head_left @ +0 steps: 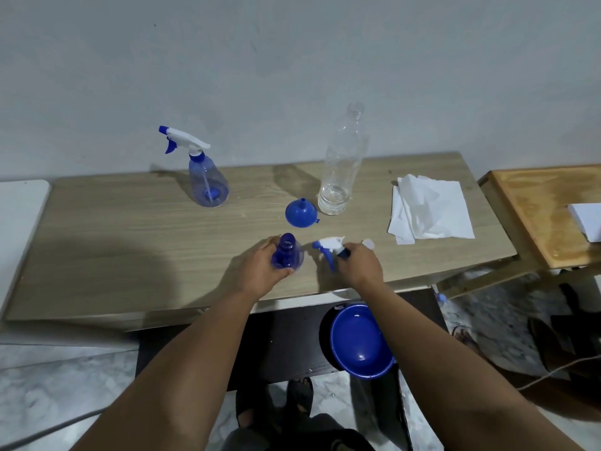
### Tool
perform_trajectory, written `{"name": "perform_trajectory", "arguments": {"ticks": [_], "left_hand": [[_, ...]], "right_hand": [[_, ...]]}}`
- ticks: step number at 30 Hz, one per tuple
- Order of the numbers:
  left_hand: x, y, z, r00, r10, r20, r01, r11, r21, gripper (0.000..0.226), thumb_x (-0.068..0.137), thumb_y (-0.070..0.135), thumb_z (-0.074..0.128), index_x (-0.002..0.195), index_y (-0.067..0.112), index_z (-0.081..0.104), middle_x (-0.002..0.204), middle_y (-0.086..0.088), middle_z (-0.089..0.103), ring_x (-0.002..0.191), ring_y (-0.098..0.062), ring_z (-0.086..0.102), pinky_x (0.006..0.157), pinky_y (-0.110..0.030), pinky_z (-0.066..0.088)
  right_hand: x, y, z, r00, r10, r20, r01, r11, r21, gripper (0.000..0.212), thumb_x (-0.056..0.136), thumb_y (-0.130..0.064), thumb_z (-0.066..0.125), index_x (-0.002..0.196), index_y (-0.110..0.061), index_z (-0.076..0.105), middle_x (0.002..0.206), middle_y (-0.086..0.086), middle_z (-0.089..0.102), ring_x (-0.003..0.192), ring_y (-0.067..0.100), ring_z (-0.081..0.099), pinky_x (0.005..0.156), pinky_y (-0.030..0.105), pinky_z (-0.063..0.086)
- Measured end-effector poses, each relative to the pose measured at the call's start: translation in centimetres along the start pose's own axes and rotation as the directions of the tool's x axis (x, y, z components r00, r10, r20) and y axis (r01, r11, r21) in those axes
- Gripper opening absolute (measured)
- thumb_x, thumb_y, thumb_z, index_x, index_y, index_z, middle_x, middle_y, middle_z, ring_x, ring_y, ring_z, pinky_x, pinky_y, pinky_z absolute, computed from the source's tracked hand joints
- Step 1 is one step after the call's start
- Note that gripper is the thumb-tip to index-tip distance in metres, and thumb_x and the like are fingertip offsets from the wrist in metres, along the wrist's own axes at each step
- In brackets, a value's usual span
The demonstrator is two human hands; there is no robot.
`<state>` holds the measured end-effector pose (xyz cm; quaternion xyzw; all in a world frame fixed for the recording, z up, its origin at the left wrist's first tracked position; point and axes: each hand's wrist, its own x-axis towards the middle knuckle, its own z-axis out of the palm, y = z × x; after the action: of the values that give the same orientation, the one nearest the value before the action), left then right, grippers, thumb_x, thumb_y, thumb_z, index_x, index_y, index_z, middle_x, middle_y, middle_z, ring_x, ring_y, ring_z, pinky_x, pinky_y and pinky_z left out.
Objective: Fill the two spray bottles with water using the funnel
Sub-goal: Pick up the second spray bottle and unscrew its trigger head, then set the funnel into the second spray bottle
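An open blue spray bottle (288, 252) stands near the table's front edge, and my left hand (260, 268) grips its body. Just to its right my right hand (362, 263) holds the removed white and blue spray head (328, 247) low over the table. A small blue funnel (300, 213) lies mouth down behind them. Beside the funnel stands a tall clear plastic bottle (343, 167) without a cap, with a little water at its bottom. A second blue spray bottle (206, 177) with its head on stands at the back left.
Folded white paper towels (429, 208) lie on the right of the wooden table (130, 242). A blue bowl (361, 340) sits on a dark stool below the front edge. Another wooden table (546, 209) adjoins on the right. A wall is close behind.
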<state>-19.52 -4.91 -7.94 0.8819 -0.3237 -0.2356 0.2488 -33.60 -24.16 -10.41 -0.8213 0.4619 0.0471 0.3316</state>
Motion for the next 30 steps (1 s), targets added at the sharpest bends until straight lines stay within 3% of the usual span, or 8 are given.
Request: {"name": "perform_trajectory", "arguments": {"ticks": [2,6,9,12,15,21,25,30], "left_hand": [[0.0,-0.2,0.0,1.000,-0.005,-0.001,0.005,1.000,0.007,0.071,0.068,0.057,0.076,0.131,0.042,0.049,0.127,0.026,0.058,0.107,-0.006,0.062,0.093,-0.030,0.052],[0.2,-0.8,0.2,1.000,0.019,-0.022,-0.018,0.999,0.030,0.075,0.064,0.067,0.069,0.132,0.047,0.043,0.129,0.032,0.052,0.104,-0.002,0.062,0.092,-0.029,0.053],[0.1,-0.7,-0.1,0.999,0.044,-0.013,-0.044,0.999,0.029,0.074,0.067,0.062,0.073,0.133,0.044,0.046,0.132,0.030,0.053,0.107,-0.003,0.062,0.095,-0.031,0.052],[0.2,-0.6,-0.5,0.996,0.087,-0.016,-0.086,0.996,0.031,0.070,0.072,0.057,0.076,0.135,0.038,0.051,0.135,0.026,0.053,0.112,-0.004,0.060,0.097,-0.029,0.050],[0.7,-0.7,-0.4,0.995,0.104,-0.004,-0.104,0.994,0.027,0.069,0.076,0.047,0.080,0.138,0.030,0.054,0.140,0.019,0.053,0.120,-0.007,0.057,0.102,-0.025,0.044],[1.0,-0.3,-0.3,0.998,0.051,0.032,-0.051,0.999,0.008,0.071,0.083,0.022,0.077,0.148,0.017,0.048,0.153,0.007,0.046,0.135,-0.014,0.049,0.107,-0.017,0.032],[1.0,-0.2,-0.3,1.000,0.016,0.014,-0.016,1.000,-0.002,0.067,0.086,0.020,0.074,0.148,0.021,0.047,0.152,0.011,0.046,0.134,-0.013,0.049,0.101,-0.010,0.029],[1.0,-0.1,-0.4,0.999,0.010,0.033,-0.010,1.000,-0.008,0.068,0.088,0.026,0.073,0.150,0.022,0.044,0.154,0.009,0.044,0.135,-0.013,0.048,0.103,-0.012,0.029]], "right_hand": [[0.0,0.1,1.0,1.000,-0.014,-0.001,0.014,0.996,-0.093,0.024,0.097,-0.030,0.064,0.115,-0.016,0.072,0.120,0.013,0.067,0.105,0.036,0.067,0.086,0.041,0.055],[-0.4,-0.7,1.6,0.998,-0.057,0.002,0.055,0.964,-0.260,0.048,0.098,-0.045,0.062,0.141,-0.024,0.061,0.137,0.009,0.055,0.128,0.033,0.053,0.101,0.049,0.046],[-1.6,-1.0,1.0,0.992,-0.096,-0.085,0.076,0.975,-0.207,0.048,0.092,-0.042,0.063,0.137,-0.024,0.063,0.132,0.007,0.058,0.125,0.033,0.052,0.099,0.049,0.046],[-1.2,-2.9,-0.2,0.935,-0.302,-0.187,0.263,0.943,-0.205,0.039,0.087,-0.024,0.066,0.126,-0.019,0.066,0.124,0.007,0.061,0.113,0.032,0.056,0.091,0.048,0.050],[2.3,-7.4,-1.3,0.925,-0.372,-0.077,0.343,0.904,-0.256,0.046,0.092,-0.016,0.061,0.137,-0.017,0.058,0.132,0.010,0.057,0.118,0.034,0.056,0.089,0.046,0.052],[8.6,-13.6,-0.4,0.931,-0.260,0.257,0.361,0.772,-0.524,0.062,0.093,-0.015,0.066,0.150,-0.015,0.041,0.147,0.009,0.047,0.130,0.036,0.055,0.089,0.045,0.051],[9.6,-13.4,1.2,0.934,-0.207,0.292,0.352,0.679,-0.644,0.062,0.092,-0.020,0.073,0.147,-0.014,0.045,0.145,0.010,0.047,0.126,0.034,0.060,0.083,0.043,0.052],[9.6,-12.8,2.0,0.925,-0.186,0.333,0.361,0.709,-0.606,0.068,0.084,-0.024,0.081,0.144,-0.017,0.048,0.141,0.011,0.046,0.119,0.035,0.064,0.077,0.041,0.048]]}}
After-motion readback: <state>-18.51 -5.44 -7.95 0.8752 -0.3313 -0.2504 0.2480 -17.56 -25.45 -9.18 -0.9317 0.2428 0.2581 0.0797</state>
